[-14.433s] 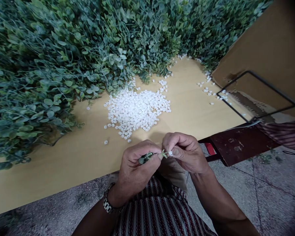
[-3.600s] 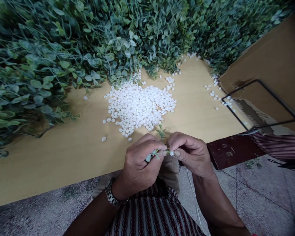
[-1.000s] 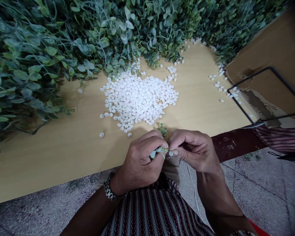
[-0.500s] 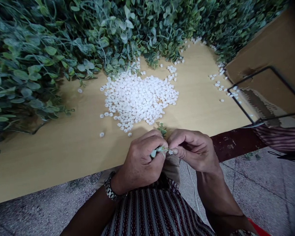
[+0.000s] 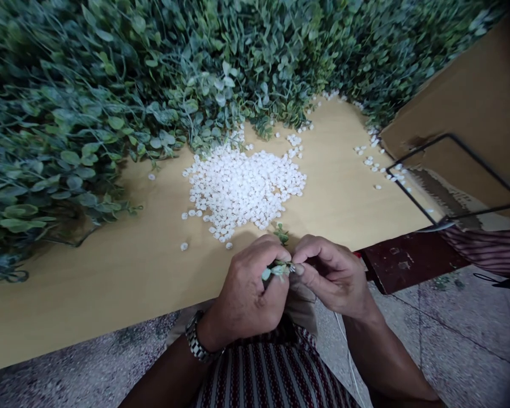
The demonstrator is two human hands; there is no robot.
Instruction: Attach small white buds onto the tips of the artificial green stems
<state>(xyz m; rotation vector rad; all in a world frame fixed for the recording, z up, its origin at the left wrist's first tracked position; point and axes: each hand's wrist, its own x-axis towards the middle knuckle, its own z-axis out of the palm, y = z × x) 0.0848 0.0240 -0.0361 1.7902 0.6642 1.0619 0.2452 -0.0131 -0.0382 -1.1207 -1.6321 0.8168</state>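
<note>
The sprig (image 5: 278, 271) is between the two hands, just above the near edge of the counter (image 5: 123, 277). The fingers of the left hand (image 5: 250, 292) are closed around its leaves; those of the right hand (image 5: 335, 277) pinch narrowly at its stem end, where a bit of white shows. Half a second ago that white piece was plainer at the right thumb; now the fingers mostly cover it. A leafy tip (image 5: 281, 233) pokes out beyond the hands, which it did not in the oldest frame; whether it belongs to the sprig I cannot tell. Just beyond lies the pile (image 5: 246, 187) of white beads, its far edge touching the foliage (image 5: 187, 73) that fills the far side. To the right, a wire frame (image 5: 487, 161) stands before torn cardboard (image 5: 463, 107), partly blocking it, with stray beads (image 5: 372, 163) near its left corner.
</note>
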